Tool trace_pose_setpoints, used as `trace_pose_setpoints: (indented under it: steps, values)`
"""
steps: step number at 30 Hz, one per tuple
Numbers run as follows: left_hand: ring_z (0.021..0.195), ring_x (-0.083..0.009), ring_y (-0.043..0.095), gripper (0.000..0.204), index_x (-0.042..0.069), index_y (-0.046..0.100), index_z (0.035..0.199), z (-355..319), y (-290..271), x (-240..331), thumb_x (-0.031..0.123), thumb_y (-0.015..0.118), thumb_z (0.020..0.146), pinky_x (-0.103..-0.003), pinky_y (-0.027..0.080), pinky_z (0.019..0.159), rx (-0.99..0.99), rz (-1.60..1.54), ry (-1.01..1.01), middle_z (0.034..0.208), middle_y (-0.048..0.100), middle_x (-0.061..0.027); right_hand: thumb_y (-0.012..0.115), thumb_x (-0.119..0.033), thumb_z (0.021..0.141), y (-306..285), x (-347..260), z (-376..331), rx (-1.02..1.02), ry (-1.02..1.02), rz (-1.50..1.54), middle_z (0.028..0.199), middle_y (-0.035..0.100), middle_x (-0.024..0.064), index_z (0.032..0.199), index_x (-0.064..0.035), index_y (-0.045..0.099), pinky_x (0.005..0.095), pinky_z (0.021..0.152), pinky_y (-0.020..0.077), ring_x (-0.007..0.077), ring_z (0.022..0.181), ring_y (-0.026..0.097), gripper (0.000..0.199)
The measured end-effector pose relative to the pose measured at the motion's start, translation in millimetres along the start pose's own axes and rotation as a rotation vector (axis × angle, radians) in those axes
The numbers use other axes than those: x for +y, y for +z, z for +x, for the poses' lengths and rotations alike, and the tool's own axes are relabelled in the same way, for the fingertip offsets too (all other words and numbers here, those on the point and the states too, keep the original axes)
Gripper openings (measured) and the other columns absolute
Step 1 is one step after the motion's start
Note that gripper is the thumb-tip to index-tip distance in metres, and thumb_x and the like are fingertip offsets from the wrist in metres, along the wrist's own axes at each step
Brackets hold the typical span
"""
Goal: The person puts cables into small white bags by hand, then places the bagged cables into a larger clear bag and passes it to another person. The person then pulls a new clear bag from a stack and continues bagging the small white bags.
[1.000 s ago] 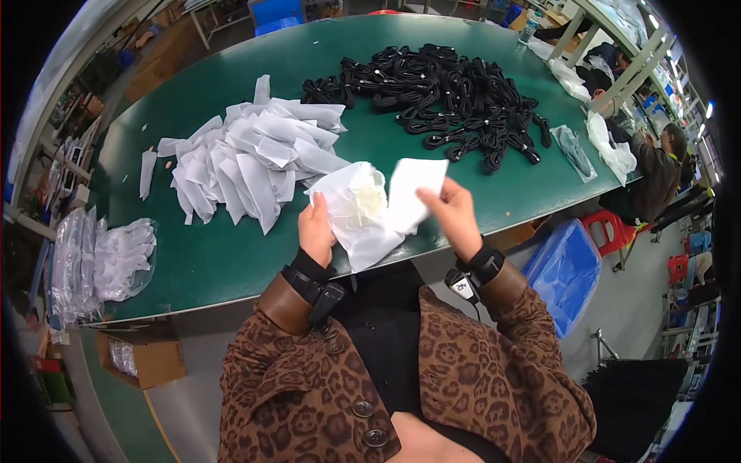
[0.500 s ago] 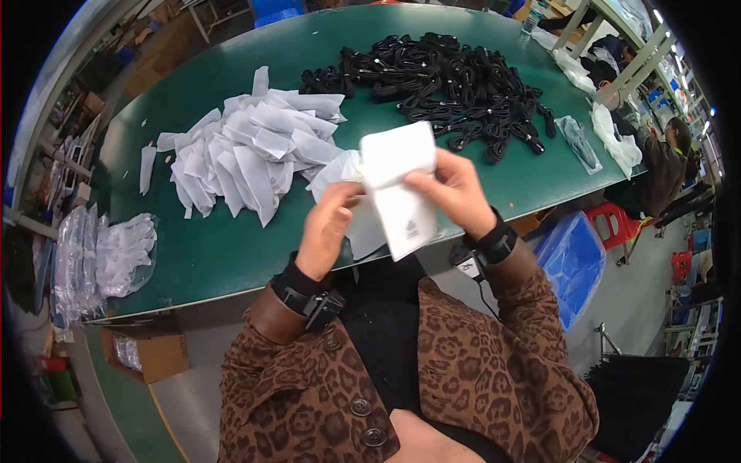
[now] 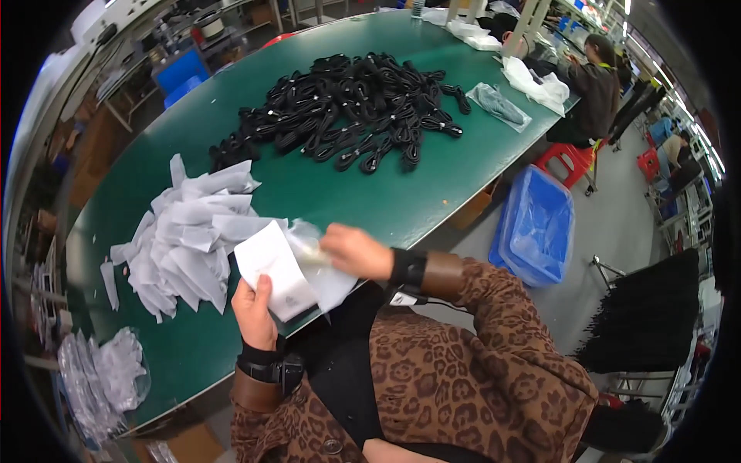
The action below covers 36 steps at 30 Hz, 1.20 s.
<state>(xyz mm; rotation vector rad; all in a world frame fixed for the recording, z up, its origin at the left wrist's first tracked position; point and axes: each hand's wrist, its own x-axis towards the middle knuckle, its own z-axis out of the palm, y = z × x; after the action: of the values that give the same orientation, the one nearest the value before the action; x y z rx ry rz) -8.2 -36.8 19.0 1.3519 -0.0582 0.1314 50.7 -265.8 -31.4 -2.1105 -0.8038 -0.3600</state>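
In my left hand (image 3: 257,312) is a white folded paper leaflet (image 3: 274,270) with a small grey mark, the thumb on its face and the fingers behind it. My right hand (image 3: 356,251) is just right of the leaflet, fingers curled in; what they pinch, if anything, is hidden. Below those fingers lies a translucent white pouch (image 3: 333,287) near the table's front edge, partly behind the leaflet. Left of my hands is a heap of white pouches (image 3: 189,231). Farther back lies a large pile of black coiled cables (image 3: 340,108).
The green table (image 3: 401,204) curves around in front of me. Clear plastic bags (image 3: 100,378) lie at its left end. A bagged item (image 3: 500,106) and white plastic sheets (image 3: 536,85) are far right. A lined blue bin (image 3: 536,224) stands on the floor. A person (image 3: 594,85) sits beyond.
The leaflet passed from my right hand to my left and moved left. My right hand shifted to the pouch's side. The view turned rightward.
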Motion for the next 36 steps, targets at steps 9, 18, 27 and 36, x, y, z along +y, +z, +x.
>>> trace_pose_setpoints:
  steps: [9,18,27,36]
  values:
    - [0.098,-0.0122,0.058,0.03,-0.003,0.063,0.112,25,-2,-10,0.022,0.061,0.096,-0.026,0.046,0.085,-0.307,0.289,-0.137,0.112,0.063,-0.0082,0.063,-0.014,0.081,-269,178,-46,0.908,0.583,-0.713,0.086,0.065,0.0103,0.099,-0.0028,0.066,0.0356,0.068,0.0504,0.0218,0.074,0.063,0.021]
    - [0.087,-0.0112,0.061,0.032,-0.004,0.059,0.117,53,46,-11,0.021,0.06,0.096,-0.028,0.049,0.078,-0.364,-0.059,-0.393,0.099,0.066,-0.004,0.071,-0.046,0.081,-232,207,-28,0.565,0.502,-0.75,0.081,0.067,0.0196,0.112,-0.0001,0.061,0.0408,0.074,0.0516,0.0351,0.079,0.066,0.057]
    - [0.083,-0.0171,0.064,0.039,-0.004,0.061,0.106,69,-33,-36,0.032,0.067,0.091,-0.033,0.05,0.073,-0.874,0.817,-0.606,0.094,0.067,-0.013,0.069,-0.044,0.081,-154,147,8,0.146,0.765,-0.563,0.097,0.067,0.026,0.113,0.0029,0.057,0.0463,0.081,0.0504,0.0416,0.095,0.064,0.058]
    - [0.071,-0.0259,0.06,0.021,0.002,0.062,0.092,48,-87,15,0.015,0.074,0.08,-0.038,0.049,0.065,-0.547,1.404,-0.028,0.079,0.059,-0.012,0.067,-0.024,0.081,-124,148,-19,0.249,0.575,-0.498,0.092,0.068,0.0221,0.11,0.0031,0.057,0.0425,0.078,0.0516,0.0389,0.088,0.066,0.041]
